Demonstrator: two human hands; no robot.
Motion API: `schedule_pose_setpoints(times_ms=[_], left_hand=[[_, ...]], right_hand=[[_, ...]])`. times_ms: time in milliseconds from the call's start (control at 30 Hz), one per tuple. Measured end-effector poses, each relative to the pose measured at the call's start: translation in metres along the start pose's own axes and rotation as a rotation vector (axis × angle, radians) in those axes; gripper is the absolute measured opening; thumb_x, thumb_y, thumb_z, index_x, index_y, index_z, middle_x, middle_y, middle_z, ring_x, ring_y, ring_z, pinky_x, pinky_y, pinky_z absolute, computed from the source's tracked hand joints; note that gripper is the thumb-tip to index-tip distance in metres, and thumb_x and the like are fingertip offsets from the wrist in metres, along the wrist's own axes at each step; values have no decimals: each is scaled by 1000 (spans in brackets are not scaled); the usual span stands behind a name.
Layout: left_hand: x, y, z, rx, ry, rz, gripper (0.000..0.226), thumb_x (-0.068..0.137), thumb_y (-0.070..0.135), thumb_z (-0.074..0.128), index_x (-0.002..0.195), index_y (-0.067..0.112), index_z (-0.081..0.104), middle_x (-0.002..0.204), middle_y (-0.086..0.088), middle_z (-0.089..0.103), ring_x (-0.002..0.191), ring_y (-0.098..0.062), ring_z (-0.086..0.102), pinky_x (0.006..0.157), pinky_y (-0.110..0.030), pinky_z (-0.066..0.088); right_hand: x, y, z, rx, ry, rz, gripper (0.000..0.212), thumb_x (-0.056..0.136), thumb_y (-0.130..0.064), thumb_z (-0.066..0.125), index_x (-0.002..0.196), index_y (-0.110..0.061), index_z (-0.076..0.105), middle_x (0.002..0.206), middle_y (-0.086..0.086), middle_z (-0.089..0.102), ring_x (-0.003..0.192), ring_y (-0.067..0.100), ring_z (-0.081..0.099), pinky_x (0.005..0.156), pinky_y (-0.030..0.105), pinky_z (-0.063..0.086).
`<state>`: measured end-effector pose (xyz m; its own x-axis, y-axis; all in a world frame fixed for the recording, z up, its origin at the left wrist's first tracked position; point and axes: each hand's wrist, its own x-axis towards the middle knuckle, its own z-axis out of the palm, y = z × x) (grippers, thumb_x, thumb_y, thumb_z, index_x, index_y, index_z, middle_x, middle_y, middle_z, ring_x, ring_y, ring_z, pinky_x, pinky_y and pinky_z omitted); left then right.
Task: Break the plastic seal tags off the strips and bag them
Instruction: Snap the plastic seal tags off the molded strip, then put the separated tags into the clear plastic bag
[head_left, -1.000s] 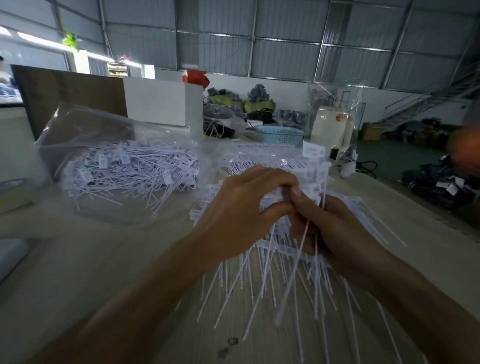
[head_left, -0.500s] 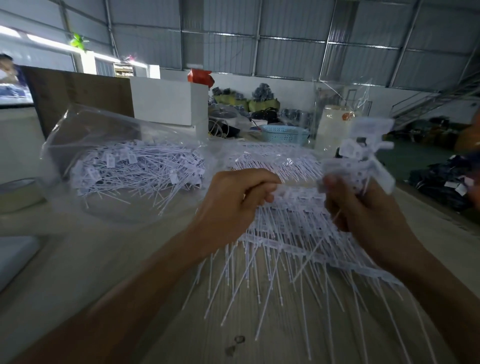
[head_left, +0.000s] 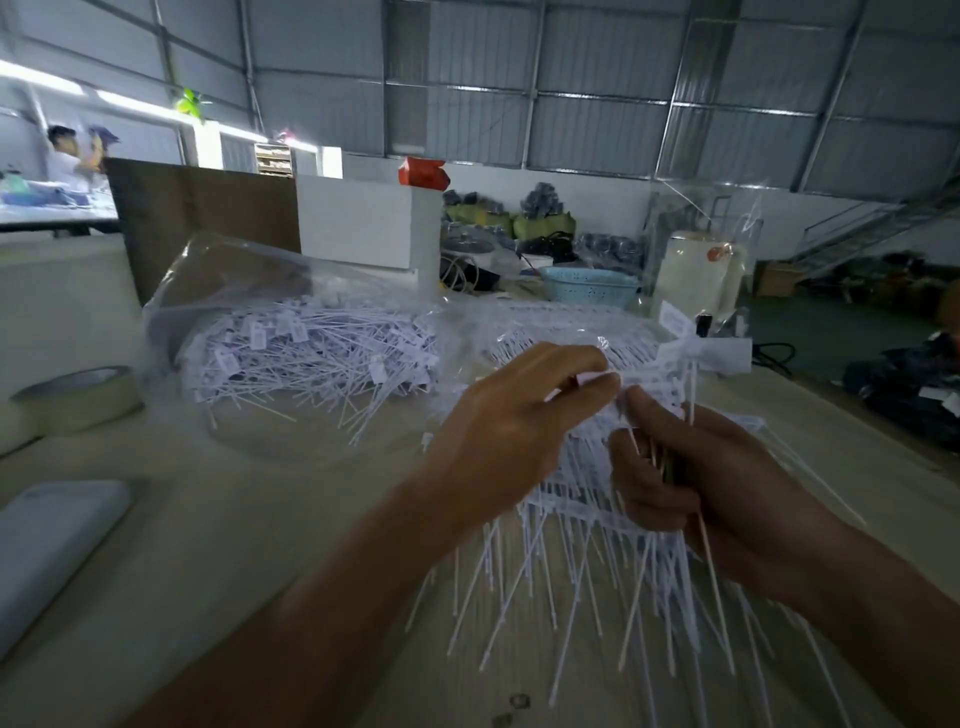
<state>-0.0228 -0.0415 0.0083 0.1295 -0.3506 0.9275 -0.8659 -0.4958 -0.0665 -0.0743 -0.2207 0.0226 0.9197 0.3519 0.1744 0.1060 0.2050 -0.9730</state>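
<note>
Both forearms reach forward over the pale surface (head_left: 218, 545). The left hand (head_left: 498, 431) pinches a white tag between thumb and forefinger at the top of the strips (head_left: 582, 499). The right hand (head_left: 711, 478) has its fingers curled round a bunch of seal tags (head_left: 691, 358), stems pointing down. Behind them, a clear plastic bag (head_left: 234, 280) lies on its side, holding loose tags.

Left hand (head_left: 511, 426) pinched strip (head_left: 582, 499) of white seal tags (head_left: 691, 353); right hand (head_left: 711, 478) gripped bundle of tails above desk (head_left: 234, 545); filled bag (head_left: 306, 343) beyond.
</note>
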Motion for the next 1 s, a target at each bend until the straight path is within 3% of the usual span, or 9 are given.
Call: schedule_pose_setpoints(times_ms=[133, 300, 367, 400, 500, 600, 767, 900, 1000], left_hand=[[-8, -40, -13, 125, -37, 59, 49, 91, -10, 45, 134, 11, 59, 127, -10, 62, 109, -23, 60, 85, -38, 56], [-58, -125, -58, 351, -31, -827, 51, 96, 8, 54, 146, 16, 46, 143, -13, 50, 132, -30, 44, 109, -43, 39], [-85, -143, -68, 430, -186, -1069, 51, 95, 18, 57, 145, 18, 45, 144, -12, 47, 133, -31, 40, 109, -44, 35], [-96, -147, -67, 445, -262, -1125, 51, 95, 24, 57, 145, 18, 44, 144, -12, 47, 133, -32, 40, 108, -44, 36], [-107, -148, -55, 475, -485, -1107, 58, 96, 37, 48, 149, 21, 33, 150, -10, 38, 137, -31, 34, 108, -45, 35], [-109, -149, -47, 492, -581, -1078, 58, 99, 43, 40, 150, 17, 31, 153, -10, 35, 139, -30, 30, 109, -44, 29], [-115, -153, -39, 601, -622, -1049, 59, 100, 46, 36, 148, 12, 28, 150, -10, 36, 136, -30, 34, 106, -44, 29], [-118, -153, -31, 655, -613, -1050, 59, 99, 46, 31, 147, 11, 29, 146, -11, 39, 131, -31, 38, 103, -47, 31], [-121, -154, -28, 646, -597, -1026, 57, 98, 45, 33, 144, 12, 32, 140, -12, 44, 123, -31, 42, 101, -48, 32]], right_hand=[[18, -2, 19, -241, 156, -81, 31, 90, -39, 59, 83, -11, 46, 60, 1, 25, 50, 15, 19, 42, 23, 24], [55, -16, 76, -394, 140, -318, 28, 99, -35, 52, 80, -17, 43, 54, -10, 35, 45, 9, 27, 42, 22, 27], [80, -13, 109, -619, 73, -461, 12, 102, -32, 51, 104, -22, 57, 63, -17, 56, 50, 2, 51, 46, 22, 44], [96, -9, 127, -728, 18, -508, 24, 102, -32, 52, 122, -19, 54, 77, -17, 64, 61, 2, 60, 54, 27, 52], [158, 13, 174, -1175, -260, -519, 46, 102, -35, 51, 142, -16, 37, 114, 12, 69, 91, 25, 67, 71, 32, 44], [236, 43, 198, -1553, -425, -319, 44, 104, -36, 48, 139, -11, 37, 120, 21, 63, 99, 32, 61, 76, 36, 46], [340, 74, 182, -1792, -200, -93, 41, 102, -24, 47, 139, -7, 39, 136, 19, 55, 117, 35, 57, 81, 37, 43], [392, 78, 177, -1842, 23, -338, 48, 97, -17, 49, 141, -5, 33, 127, 23, 60, 111, 40, 61, 76, 39, 38], [421, 81, 173, -1829, 73, -307, 52, 97, -20, 47, 145, -9, 29, 143, 23, 45, 132, 43, 43, 102, 52, 36]])
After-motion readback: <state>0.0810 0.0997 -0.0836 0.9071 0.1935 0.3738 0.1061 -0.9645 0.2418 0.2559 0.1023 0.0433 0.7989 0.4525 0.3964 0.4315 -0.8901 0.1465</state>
